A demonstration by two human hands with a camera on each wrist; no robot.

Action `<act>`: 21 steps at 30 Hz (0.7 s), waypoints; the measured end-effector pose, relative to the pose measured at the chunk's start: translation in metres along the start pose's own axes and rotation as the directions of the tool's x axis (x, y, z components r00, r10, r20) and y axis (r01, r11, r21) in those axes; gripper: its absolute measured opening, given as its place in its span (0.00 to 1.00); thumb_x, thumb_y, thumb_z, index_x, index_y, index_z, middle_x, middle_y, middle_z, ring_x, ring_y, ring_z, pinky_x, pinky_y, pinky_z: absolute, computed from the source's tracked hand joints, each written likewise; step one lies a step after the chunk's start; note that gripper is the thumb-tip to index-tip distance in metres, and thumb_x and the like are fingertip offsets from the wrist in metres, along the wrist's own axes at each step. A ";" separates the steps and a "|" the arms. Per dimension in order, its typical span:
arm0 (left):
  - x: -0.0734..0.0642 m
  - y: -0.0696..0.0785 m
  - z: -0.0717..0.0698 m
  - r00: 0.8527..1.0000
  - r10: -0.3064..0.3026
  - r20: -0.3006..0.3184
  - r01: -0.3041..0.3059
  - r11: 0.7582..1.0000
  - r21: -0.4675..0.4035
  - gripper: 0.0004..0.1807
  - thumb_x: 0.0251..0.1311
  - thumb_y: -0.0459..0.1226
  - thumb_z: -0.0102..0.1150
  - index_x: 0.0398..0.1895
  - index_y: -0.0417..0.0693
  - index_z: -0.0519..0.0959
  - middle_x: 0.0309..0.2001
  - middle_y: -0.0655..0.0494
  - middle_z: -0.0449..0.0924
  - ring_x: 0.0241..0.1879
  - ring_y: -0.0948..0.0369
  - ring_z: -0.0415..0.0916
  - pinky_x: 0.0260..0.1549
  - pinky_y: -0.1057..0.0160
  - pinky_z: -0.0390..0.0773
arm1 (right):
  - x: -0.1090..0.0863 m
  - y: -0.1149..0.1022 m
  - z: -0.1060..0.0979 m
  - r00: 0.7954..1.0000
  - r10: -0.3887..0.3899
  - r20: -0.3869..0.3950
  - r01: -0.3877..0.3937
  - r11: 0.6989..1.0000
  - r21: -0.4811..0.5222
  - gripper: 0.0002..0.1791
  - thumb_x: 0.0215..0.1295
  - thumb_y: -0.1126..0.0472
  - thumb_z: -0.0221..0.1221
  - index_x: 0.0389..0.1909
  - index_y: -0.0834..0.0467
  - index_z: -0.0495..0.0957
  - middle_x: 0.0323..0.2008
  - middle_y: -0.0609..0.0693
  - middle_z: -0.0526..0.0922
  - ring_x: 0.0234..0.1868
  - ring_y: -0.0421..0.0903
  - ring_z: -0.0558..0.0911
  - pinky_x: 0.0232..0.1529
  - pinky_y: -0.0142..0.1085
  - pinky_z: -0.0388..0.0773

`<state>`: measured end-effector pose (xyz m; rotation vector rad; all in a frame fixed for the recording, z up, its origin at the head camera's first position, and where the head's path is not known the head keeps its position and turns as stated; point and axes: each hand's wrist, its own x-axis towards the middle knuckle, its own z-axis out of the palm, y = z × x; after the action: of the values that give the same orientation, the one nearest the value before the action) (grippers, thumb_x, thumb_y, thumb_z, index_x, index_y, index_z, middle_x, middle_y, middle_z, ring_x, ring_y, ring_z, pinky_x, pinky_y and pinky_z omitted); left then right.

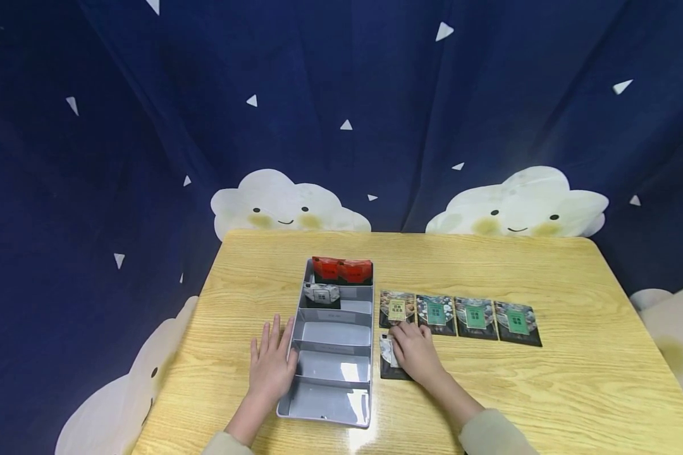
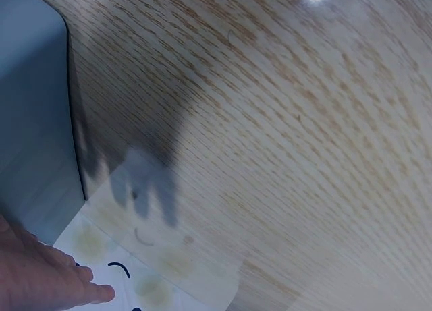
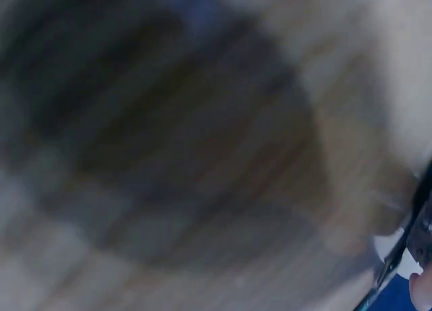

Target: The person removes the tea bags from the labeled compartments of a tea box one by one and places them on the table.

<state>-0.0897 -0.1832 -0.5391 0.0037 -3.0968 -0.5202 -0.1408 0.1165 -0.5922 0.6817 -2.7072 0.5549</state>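
Observation:
A grey tray (image 1: 332,402) divided into several compartments lies lengthwise on the table. Flat beside its left wall is my left hand (image 1: 271,366), fingers spread, thumb against the rim; its fingers also show in the left wrist view. Two red packets (image 1: 341,270) stand in the farthest compartment, and a white-and-black packet (image 1: 322,295) leans in the one nearer. Right of the tray, my right hand (image 1: 418,354) holds another white-and-black packet (image 1: 391,368) with bent fingers, covering its right part. The right wrist view is mostly blurred; a fingertip (image 3: 422,291) shows at its corner.
Just beyond my right hand lies a row of dark packets: one with a yellow label (image 1: 397,308), then teal (image 1: 435,314) and green-labelled ones (image 1: 475,317) toward the right. The wooden table (image 1: 575,392) meets a dark blue curtain (image 1: 398,76) with printed clouds.

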 end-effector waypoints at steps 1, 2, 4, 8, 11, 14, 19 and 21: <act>0.000 0.000 0.000 1.000 -0.001 0.001 0.001 1.000 -0.001 0.32 0.62 0.40 0.43 0.70 0.51 0.53 0.71 0.44 0.44 0.69 0.44 0.41 0.62 0.38 0.42 | -0.001 0.000 0.002 1.000 0.001 0.002 -0.001 1.000 -0.010 0.07 0.55 0.63 0.58 0.36 0.55 0.77 0.34 0.48 0.77 0.37 0.48 0.74 0.42 0.47 0.64; 0.000 0.000 0.000 1.000 -0.002 0.003 0.002 1.000 0.000 0.32 0.62 0.40 0.43 0.70 0.51 0.53 0.71 0.44 0.44 0.69 0.44 0.40 0.62 0.38 0.41 | -0.001 -0.001 0.003 1.000 0.005 0.009 -0.005 1.000 -0.018 0.07 0.56 0.62 0.58 0.36 0.55 0.77 0.34 0.48 0.76 0.37 0.48 0.74 0.42 0.47 0.64; 0.001 0.000 0.001 1.000 -0.003 0.005 0.003 1.000 -0.002 0.32 0.62 0.40 0.43 0.70 0.51 0.53 0.71 0.44 0.44 0.69 0.44 0.40 0.62 0.38 0.41 | -0.002 -0.001 0.005 1.000 0.016 0.021 -0.016 0.999 -0.030 0.07 0.57 0.62 0.57 0.37 0.55 0.77 0.35 0.49 0.76 0.37 0.49 0.73 0.43 0.47 0.63; 0.001 0.000 0.001 1.000 -0.003 0.006 0.003 1.000 -0.002 0.32 0.62 0.40 0.43 0.71 0.52 0.53 0.71 0.44 0.44 0.69 0.44 0.40 0.62 0.38 0.41 | -0.003 -0.001 0.009 0.999 0.043 0.014 -0.043 0.998 -0.053 0.07 0.58 0.61 0.56 0.38 0.55 0.76 0.36 0.49 0.75 0.37 0.49 0.72 0.43 0.47 0.62; 0.001 0.000 0.001 1.000 -0.001 0.006 0.001 1.000 0.000 0.32 0.62 0.41 0.43 0.71 0.52 0.53 0.71 0.44 0.45 0.69 0.44 0.40 0.62 0.38 0.41 | -0.004 -0.001 0.012 0.999 0.048 -0.026 -0.050 0.997 -0.064 0.07 0.58 0.61 0.55 0.37 0.55 0.76 0.35 0.49 0.75 0.36 0.49 0.71 0.42 0.47 0.61; 0.001 -0.001 0.002 1.000 0.000 0.008 0.000 1.000 0.003 0.32 0.62 0.41 0.42 0.71 0.51 0.53 0.71 0.44 0.44 0.69 0.43 0.40 0.62 0.38 0.41 | -0.005 -0.001 0.015 0.996 0.044 -0.072 -0.050 0.996 -0.080 0.07 0.58 0.61 0.55 0.37 0.56 0.76 0.33 0.50 0.74 0.34 0.50 0.71 0.41 0.47 0.61; 0.000 -0.001 0.000 1.000 -0.003 0.011 0.003 1.000 0.002 0.32 0.62 0.41 0.42 0.71 0.51 0.52 0.71 0.44 0.44 0.69 0.44 0.40 0.62 0.38 0.41 | -0.005 -0.002 0.016 0.993 0.047 -0.109 -0.058 0.993 -0.107 0.07 0.57 0.61 0.56 0.37 0.56 0.75 0.32 0.50 0.72 0.34 0.50 0.69 0.40 0.48 0.61; 0.000 -0.001 0.000 1.000 -0.003 0.013 0.003 1.000 0.000 0.32 0.62 0.41 0.42 0.71 0.51 0.52 0.71 0.44 0.44 0.69 0.44 0.40 0.62 0.38 0.41 | -0.005 -0.002 0.016 0.993 0.052 -0.106 -0.063 0.993 -0.104 0.07 0.58 0.61 0.55 0.38 0.56 0.75 0.33 0.50 0.72 0.35 0.50 0.69 0.40 0.49 0.61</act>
<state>-0.0898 -0.1838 -0.5393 0.0053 -3.1096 -0.5232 -0.1388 0.1099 -0.6073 0.5334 -2.6444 0.4418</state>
